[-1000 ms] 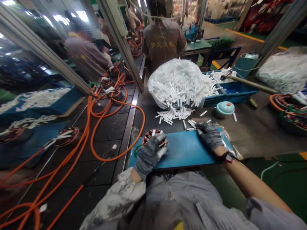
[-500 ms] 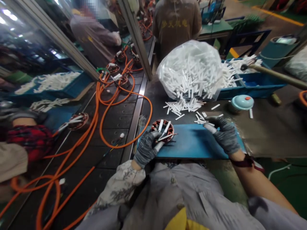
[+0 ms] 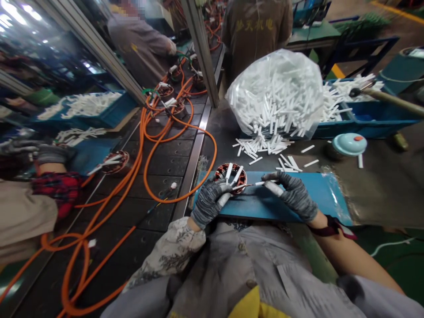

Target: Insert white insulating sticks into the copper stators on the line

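Note:
A round copper-wound coil (image 3: 243, 187) with white sleeves standing up from it rests at the left end of the blue board (image 3: 318, 190). My left hand (image 3: 210, 198), in a grey glove, is closed at the coil's left side, pinching a sleeved wire lead that points right. Between the fingertips of my gloved right hand (image 3: 293, 192) is a small white tube (image 3: 260, 183), its left end at the tip of that lead. Loose white tubes (image 3: 289, 164) lie just beyond the board.
A clear bag of white tubes (image 3: 278, 97) stands behind, beside blue bins (image 3: 380, 117) and a light-blue lidded container (image 3: 349, 144). Orange hoses (image 3: 147, 170) and more coils (image 3: 115, 162) lie on the left conveyor. A co-worker's gloved hand (image 3: 53, 154) is at far left.
My right hand has moved left from the loose tubes to the coil's lead, bringing a white tube. My left hand stays at the coil. The whole view has shifted slightly.

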Demonstrator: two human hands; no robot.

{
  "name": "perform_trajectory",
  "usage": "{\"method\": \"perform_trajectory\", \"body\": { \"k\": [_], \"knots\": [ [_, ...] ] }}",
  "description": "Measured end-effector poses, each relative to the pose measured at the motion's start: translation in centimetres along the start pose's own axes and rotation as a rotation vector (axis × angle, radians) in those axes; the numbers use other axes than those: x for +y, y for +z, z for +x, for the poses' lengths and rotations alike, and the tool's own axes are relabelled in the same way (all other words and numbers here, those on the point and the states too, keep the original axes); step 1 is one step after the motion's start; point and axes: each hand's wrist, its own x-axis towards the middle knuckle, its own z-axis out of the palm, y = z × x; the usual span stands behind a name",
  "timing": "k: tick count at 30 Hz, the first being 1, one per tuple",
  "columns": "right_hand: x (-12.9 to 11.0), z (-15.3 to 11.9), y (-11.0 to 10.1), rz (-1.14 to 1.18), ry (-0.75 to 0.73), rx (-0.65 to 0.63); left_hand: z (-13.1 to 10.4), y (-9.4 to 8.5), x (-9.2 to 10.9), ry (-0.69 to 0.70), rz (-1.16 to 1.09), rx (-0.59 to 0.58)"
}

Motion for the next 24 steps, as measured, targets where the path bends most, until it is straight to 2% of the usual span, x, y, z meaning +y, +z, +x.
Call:
{"method": "perform_trajectory", "body": {
  "k": [2, 4, 6, 7, 8, 10, 13, 15, 20, 22, 24],
  "knots": [
    [0.0, 0.1, 0.2, -0.023, -0.095, -0.031, 0.0, 0.0, -0.1, 0.008, 0.011, -0.001],
    [-0.1, 0.4, 0.7, -0.094, -0.277, -0.117, 0.0, 0.0, 0.0, 0.006, 0.035, -0.002],
    [-0.3, 1.1, 1.3, -0.269, -0.453, -0.24, 0.0, 0.0, 0.1, 0.015, 0.07, 0.007],
    [-0.5, 1.4, 1.6, -0.384, -0.494, -0.298, 0.0, 0.1, 0.2, 0.029, 0.086, 0.012],
    [-0.6, 1.8, 1.9, -0.488, -0.494, -0.342, 0.0, 0.1, 0.2, 0.044, 0.1, 0.014],
    [-0.8, 2.6, 2.3, -0.562, -0.391, -0.413, 0.0, 0.3, 0.3, 0.067, 0.124, 0.008],
    [-0.8, 3.4, 3.0, -0.341, -0.144, -0.592, 0.0, 0.7, 0.3, 0.072, 0.17, -0.019],
    [-0.8, 3.7, 3.7, -0.242, -0.033, -0.668, 0.0, 0.9, 0.2, 0.095, 0.2, -0.028],
    [-2.0, 3.4, 5.4, -0.431, -0.047, -0.58, 0.4, 0.3, -0.4, 0.191, 0.216, -0.047],
    [-2.9, 3.2, 4.8, -0.481, -0.025, -0.543, 0.8, -0.1, -0.8, 0.184, 0.231, -0.102],
    [-3.7, 3.3, 2.7, -0.501, -0.024, -0.458, 1.1, -0.1, -1.2, 0.162, 0.265, -0.188]
  ]
}}
